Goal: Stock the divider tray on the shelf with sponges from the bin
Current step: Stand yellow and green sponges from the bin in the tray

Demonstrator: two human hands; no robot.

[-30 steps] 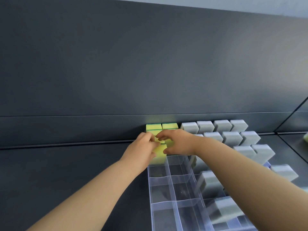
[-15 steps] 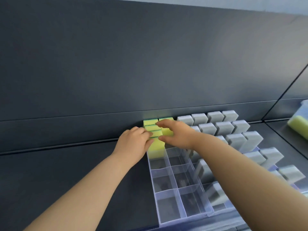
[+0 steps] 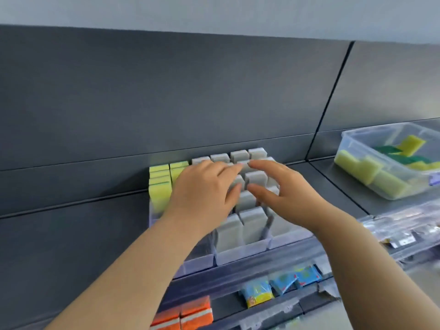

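Divider tray (image 3: 240,253) mid-frame on dark shelf (image 3: 71,234). Yellow sponges (image 3: 160,189) upright at tray's 10 o'clock corner; grey sponges (image 3: 252,222) upright across the rest, 12 to 4 o'clock. L hand (image 3: 202,189) over tray's middle, fingers relaxed and nearly straight, gripping nothing. R hand (image 3: 285,196) at its 3 o'clock, fingers spread, thumb wide, likewise w/o anything. Fingertips close together above grey rows. Bin (image 3: 419,184) w/ yellow-green sponges (image 3: 357,167) at tray's 2 o'clock, well apart.
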